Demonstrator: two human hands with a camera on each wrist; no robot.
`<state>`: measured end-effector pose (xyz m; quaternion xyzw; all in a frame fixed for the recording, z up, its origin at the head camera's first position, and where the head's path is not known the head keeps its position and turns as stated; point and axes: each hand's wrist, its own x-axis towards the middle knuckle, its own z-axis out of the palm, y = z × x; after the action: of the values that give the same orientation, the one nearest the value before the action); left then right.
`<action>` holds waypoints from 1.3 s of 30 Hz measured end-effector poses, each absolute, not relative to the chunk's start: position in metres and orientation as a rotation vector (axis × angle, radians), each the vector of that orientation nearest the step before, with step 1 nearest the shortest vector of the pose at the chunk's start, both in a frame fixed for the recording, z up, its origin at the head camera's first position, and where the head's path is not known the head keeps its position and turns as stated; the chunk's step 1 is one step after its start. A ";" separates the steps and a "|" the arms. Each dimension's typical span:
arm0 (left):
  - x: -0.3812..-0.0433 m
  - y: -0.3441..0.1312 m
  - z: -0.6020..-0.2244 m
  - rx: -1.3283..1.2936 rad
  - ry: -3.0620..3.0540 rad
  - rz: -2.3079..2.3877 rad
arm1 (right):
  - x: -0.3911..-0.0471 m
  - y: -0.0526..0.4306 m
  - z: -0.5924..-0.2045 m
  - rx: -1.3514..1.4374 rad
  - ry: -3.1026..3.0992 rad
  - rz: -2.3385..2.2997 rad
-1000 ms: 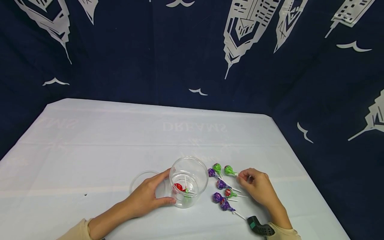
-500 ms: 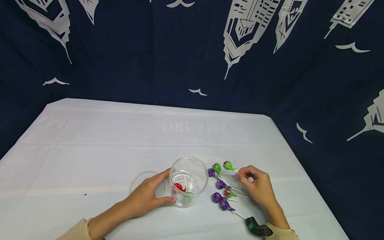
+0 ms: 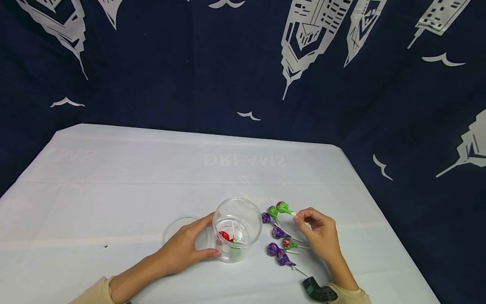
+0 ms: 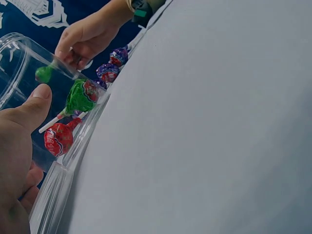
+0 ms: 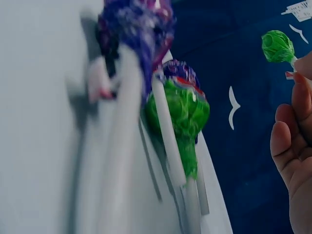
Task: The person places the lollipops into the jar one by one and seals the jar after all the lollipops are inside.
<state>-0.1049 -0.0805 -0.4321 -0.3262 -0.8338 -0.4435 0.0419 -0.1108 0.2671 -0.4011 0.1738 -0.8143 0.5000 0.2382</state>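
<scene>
My left hand (image 3: 186, 242) is wrapped around the side of a clear plastic jar (image 3: 248, 226), which stands uncapped on the table. Inside the jar lie a red lollipop (image 4: 59, 139) and a green lollipop (image 4: 81, 96), both wrapped. Just right of the jar, my right hand (image 3: 320, 234) pinches the white stick of another green lollipop (image 5: 278, 46) between thumb and fingers. That lollipop's head points left, clear of the tabletop in the right wrist view. Below it lie several purple lollipops (image 3: 283, 258), a green one (image 3: 272, 212) and a red-and-green one (image 3: 287, 243).
A round clear lid (image 3: 168, 226) lies left of the jar, partly behind my left hand. The white-covered table (image 3: 125, 202) meets a dark blue patterned cloth (image 3: 152, 76) at the back. A black wrist device (image 3: 318, 291) sits by my right sleeve.
My right hand has moved left and slightly up, carrying the green lollipop closer to the jar. The left hand and the jar have stayed in place.
</scene>
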 end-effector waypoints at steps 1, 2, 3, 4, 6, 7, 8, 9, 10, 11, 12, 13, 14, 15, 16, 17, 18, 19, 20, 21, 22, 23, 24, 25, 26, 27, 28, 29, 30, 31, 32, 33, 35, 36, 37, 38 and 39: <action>-0.105 -0.081 -0.432 -1.000 -2.551 -1.359 | -0.110 0.267 -0.401 0.484 -2.213 1.395; -0.105 -0.081 -0.432 -1.000 -2.552 -1.359 | -0.110 0.266 -0.401 0.489 -2.198 1.416; -0.105 -0.081 -0.432 -1.000 -2.552 -1.360 | -0.110 0.265 -0.401 0.499 -2.180 1.439; -0.105 -0.081 -0.432 -1.000 -2.552 -1.360 | -0.109 0.264 -0.400 0.509 -2.163 1.457; -0.105 -0.081 -0.432 -0.999 -2.552 -1.363 | -0.108 0.262 -0.399 0.527 -2.131 1.495; -0.105 -0.081 -0.432 -0.999 -2.551 -1.364 | -0.108 0.260 -0.398 0.536 -2.120 1.510; -0.105 -0.081 -0.432 -0.999 -2.550 -1.364 | -0.107 0.259 -0.397 0.541 -2.107 1.524; -0.104 -0.081 -0.431 -1.000 -2.549 -1.363 | -0.107 0.257 -0.396 0.546 -2.093 1.538; -0.104 -0.081 -0.431 -1.000 -2.547 -1.362 | -0.107 0.256 -0.396 0.555 -2.072 1.562; -0.104 -0.081 -0.431 -0.999 -2.546 -1.362 | -0.106 0.255 -0.396 0.566 -2.051 1.585; -0.104 -0.081 -0.431 -0.999 -2.545 -1.360 | -0.106 0.254 -0.395 0.580 -2.026 1.613; -0.104 -0.081 -0.431 -0.998 -2.544 -1.359 | -0.106 0.252 -0.395 0.597 -2.002 1.635; -0.105 -0.081 -0.431 -0.998 -2.544 -1.357 | -0.105 0.251 -0.394 0.612 -1.974 1.662; -0.104 -0.081 -0.431 -0.996 -2.545 -1.354 | -0.104 0.250 -0.394 0.625 -1.952 1.685; -0.104 -0.081 -0.431 -0.996 -2.545 -1.357 | -0.104 0.249 -0.393 0.636 -1.932 1.705; -0.104 -0.081 -0.431 -0.996 -2.546 -1.358 | -0.103 0.247 -0.392 0.643 -1.920 1.718; -0.104 -0.081 -0.431 -0.997 -2.549 -1.358 | -0.102 0.246 -0.391 0.650 -1.904 1.738; -0.104 -0.081 -0.431 -0.998 -2.551 -1.358 | -0.101 0.244 -0.390 0.657 -1.891 1.754; -0.104 -0.081 -0.431 -1.000 -2.553 -1.357 | -0.100 0.243 -0.388 0.659 -1.887 1.764; -0.104 -0.081 -0.431 -1.001 -2.552 -1.360 | -0.099 0.241 -0.387 0.660 -1.888 1.771; -0.105 -0.081 -0.431 -1.003 -2.551 -1.363 | -0.098 0.239 -0.386 0.662 -1.888 1.777; -0.105 -0.081 -0.431 -1.005 -2.550 -1.362 | -0.096 0.238 -0.385 0.665 -1.890 1.784; -0.105 -0.081 -0.431 -1.006 -2.549 -1.364 | -0.095 0.236 -0.384 0.669 -1.894 1.787; -0.105 -0.081 -0.431 -1.006 -2.546 -1.365 | -0.094 0.234 -0.383 0.672 -1.902 1.782; -0.105 -0.081 -0.431 -1.006 -2.544 -1.367 | -0.094 0.233 -0.382 0.674 -1.912 1.778; -0.105 -0.081 -0.431 -1.006 -2.542 -1.370 | -0.093 0.231 -0.381 0.680 -1.916 1.777; -0.105 -0.081 -0.431 -1.006 -2.540 -1.369 | -0.092 0.229 -0.381 0.688 -1.919 1.775; -0.105 -0.081 -0.432 -1.006 -2.538 -1.371 | -0.092 0.228 -0.380 0.697 -1.920 1.774; -0.105 -0.081 -0.432 -1.007 -2.535 -1.377 | -0.092 0.226 -0.380 0.712 -1.916 1.775; -0.105 -0.081 -0.432 -1.008 -2.534 -1.380 | -0.091 0.225 -0.379 0.723 -1.910 1.778; -0.105 -0.081 -0.432 -1.010 -2.533 -1.383 | -0.091 0.224 -0.379 0.731 -1.906 1.779; -0.105 -0.081 -0.432 -1.011 -2.534 -1.384 | -0.091 0.222 -0.378 0.739 -1.901 1.779; -0.105 -0.081 -0.432 -1.013 -2.537 -1.381 | -0.091 0.219 -0.376 0.760 -1.884 1.788; -0.105 -0.081 -0.431 -1.014 -2.538 -1.379 | -0.091 0.218 -0.375 0.776 -1.873 1.792; -0.105 -0.081 -0.431 -1.014 -2.539 -1.375 | -0.091 0.216 -0.374 0.784 -1.870 1.793; -0.105 -0.081 -0.431 -1.013 -2.540 -1.371 | -0.091 0.214 -0.373 0.793 -1.869 1.791; -0.105 -0.081 -0.431 -1.012 -2.541 -1.368 | -0.092 0.213 -0.373 0.804 -1.866 1.791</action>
<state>-0.1052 -0.0809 -0.4314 -0.3305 -0.8302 -0.4470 0.0417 -0.0918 0.2130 -0.3725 0.2899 -0.6728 0.6458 0.2149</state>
